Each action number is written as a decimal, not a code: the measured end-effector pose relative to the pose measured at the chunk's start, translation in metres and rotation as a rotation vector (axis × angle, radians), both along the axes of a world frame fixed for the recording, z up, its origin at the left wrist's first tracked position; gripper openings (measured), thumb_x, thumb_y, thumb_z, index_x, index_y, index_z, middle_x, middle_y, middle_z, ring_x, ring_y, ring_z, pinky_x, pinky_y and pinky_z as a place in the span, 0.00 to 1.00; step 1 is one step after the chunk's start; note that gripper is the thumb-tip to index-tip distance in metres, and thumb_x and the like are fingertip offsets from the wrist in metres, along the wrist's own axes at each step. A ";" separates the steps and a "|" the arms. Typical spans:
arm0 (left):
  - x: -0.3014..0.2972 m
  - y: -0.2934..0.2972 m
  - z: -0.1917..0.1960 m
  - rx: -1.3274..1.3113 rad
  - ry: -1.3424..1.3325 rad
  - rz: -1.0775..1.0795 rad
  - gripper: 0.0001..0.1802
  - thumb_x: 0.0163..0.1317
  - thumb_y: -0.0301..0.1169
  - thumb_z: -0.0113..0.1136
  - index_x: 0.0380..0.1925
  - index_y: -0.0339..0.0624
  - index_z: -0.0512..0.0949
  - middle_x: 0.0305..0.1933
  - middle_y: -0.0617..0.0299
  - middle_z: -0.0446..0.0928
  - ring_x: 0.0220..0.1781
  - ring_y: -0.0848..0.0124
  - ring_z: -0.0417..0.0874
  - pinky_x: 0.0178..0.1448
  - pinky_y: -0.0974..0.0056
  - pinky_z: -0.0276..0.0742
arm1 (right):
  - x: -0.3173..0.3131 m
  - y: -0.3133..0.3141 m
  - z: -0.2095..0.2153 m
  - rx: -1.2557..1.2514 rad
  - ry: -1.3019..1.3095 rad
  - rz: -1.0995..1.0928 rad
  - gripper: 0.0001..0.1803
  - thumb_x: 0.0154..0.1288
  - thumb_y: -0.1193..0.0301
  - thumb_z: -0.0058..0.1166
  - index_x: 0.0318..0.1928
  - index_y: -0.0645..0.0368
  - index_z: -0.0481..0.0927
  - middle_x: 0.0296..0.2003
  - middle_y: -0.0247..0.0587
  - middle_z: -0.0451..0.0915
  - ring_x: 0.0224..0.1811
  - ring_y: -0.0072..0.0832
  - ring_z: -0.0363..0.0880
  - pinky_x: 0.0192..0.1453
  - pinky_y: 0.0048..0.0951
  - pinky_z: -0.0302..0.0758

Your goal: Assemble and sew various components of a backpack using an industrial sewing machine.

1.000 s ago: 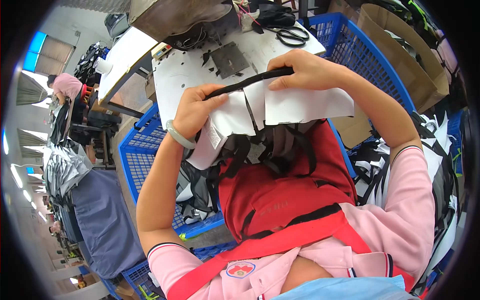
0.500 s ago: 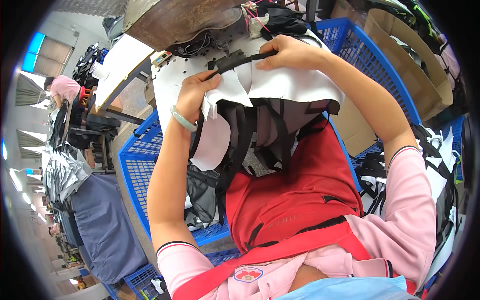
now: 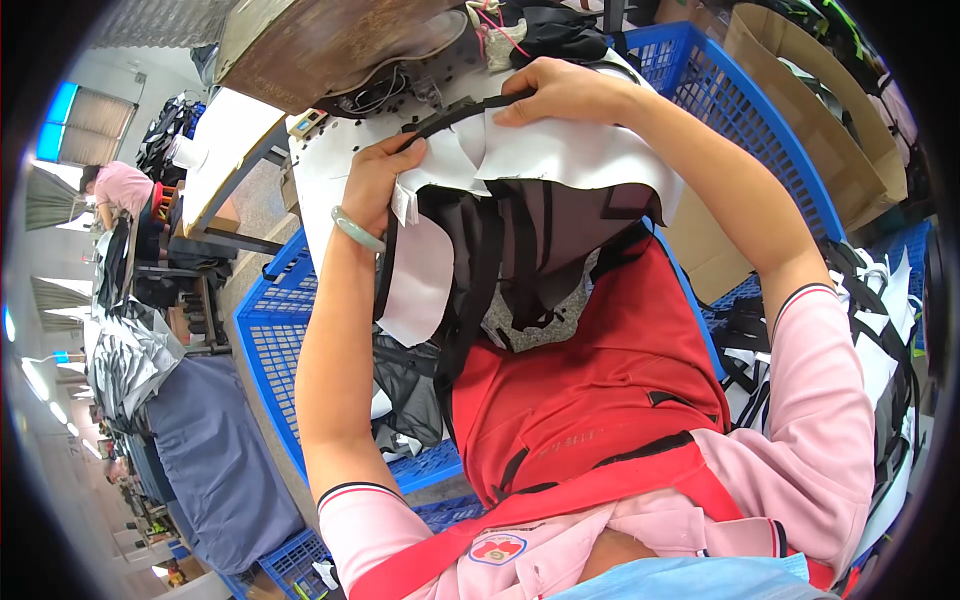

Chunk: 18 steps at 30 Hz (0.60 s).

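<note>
Both of my hands hold a black strap [image 3: 455,112] stretched along the top edge of white and black fabric pieces [image 3: 560,160] at the table's near edge. My left hand [image 3: 382,180], with a green bangle on the wrist, pinches the strap's left end. My right hand [image 3: 560,92] presses the strap's right part down on the white piece. More black straps and dark fabric [image 3: 505,260] hang from the pieces down over my red apron [image 3: 590,390].
A blue plastic crate [image 3: 275,350] with fabric scraps stands at my left, another blue crate [image 3: 730,110] at my right beside a cardboard box [image 3: 810,110]. A brown machine table [image 3: 330,50] lies ahead. A person in pink [image 3: 120,190] works far left.
My hands and the strap have moved up and away toward the machine table. The fabric pieces came with them and now hang lower over my apron.
</note>
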State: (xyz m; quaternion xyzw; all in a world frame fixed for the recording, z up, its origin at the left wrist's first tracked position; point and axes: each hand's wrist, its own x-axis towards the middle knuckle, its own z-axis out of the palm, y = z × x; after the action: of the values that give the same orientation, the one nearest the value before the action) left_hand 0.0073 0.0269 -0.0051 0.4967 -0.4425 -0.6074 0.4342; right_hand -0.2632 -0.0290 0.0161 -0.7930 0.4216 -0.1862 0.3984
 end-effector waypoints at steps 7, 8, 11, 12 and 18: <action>0.007 -0.007 -0.003 -0.017 -0.021 0.009 0.19 0.61 0.26 0.61 0.49 0.24 0.75 0.38 0.57 0.81 0.34 0.75 0.81 0.40 0.74 0.75 | 0.006 -0.009 -0.003 -0.049 0.033 -0.005 0.23 0.57 0.54 0.61 0.42 0.62 0.81 0.30 0.35 0.78 0.32 0.21 0.74 0.39 0.26 0.72; 0.008 -0.010 -0.003 -0.021 -0.035 0.009 0.19 0.61 0.27 0.61 0.49 0.24 0.75 0.38 0.57 0.81 0.34 0.75 0.81 0.40 0.74 0.75 | 0.007 -0.012 -0.005 -0.023 0.009 -0.010 0.24 0.57 0.54 0.61 0.42 0.63 0.81 0.30 0.35 0.78 0.31 0.21 0.74 0.39 0.26 0.72; 0.013 -0.018 -0.004 -0.038 -0.057 0.003 0.20 0.60 0.27 0.62 0.49 0.24 0.75 0.38 0.57 0.81 0.34 0.75 0.80 0.41 0.74 0.75 | 0.011 -0.022 -0.008 0.013 -0.073 0.008 0.24 0.56 0.55 0.62 0.42 0.65 0.81 0.30 0.34 0.79 0.32 0.20 0.74 0.40 0.25 0.73; 0.012 -0.022 -0.004 -0.058 -0.066 -0.003 0.20 0.60 0.27 0.63 0.49 0.24 0.75 0.38 0.57 0.81 0.34 0.75 0.80 0.41 0.74 0.74 | 0.011 -0.026 -0.008 0.047 -0.075 0.012 0.24 0.56 0.55 0.63 0.42 0.66 0.81 0.31 0.34 0.79 0.33 0.20 0.75 0.40 0.25 0.73; 0.005 -0.012 0.001 -0.122 -0.152 0.031 0.20 0.59 0.27 0.64 0.49 0.27 0.76 0.38 0.58 0.81 0.36 0.75 0.80 0.42 0.74 0.74 | 0.006 -0.017 -0.012 -0.090 -0.046 -0.085 0.31 0.54 0.54 0.64 0.51 0.66 0.79 0.41 0.42 0.81 0.40 0.25 0.78 0.47 0.28 0.74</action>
State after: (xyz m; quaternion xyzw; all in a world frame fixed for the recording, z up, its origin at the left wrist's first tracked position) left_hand 0.0123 0.0152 -0.0046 0.5207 -0.5026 -0.5330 0.4383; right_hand -0.2570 -0.0458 0.0043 -0.7870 0.4368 -0.2397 0.3638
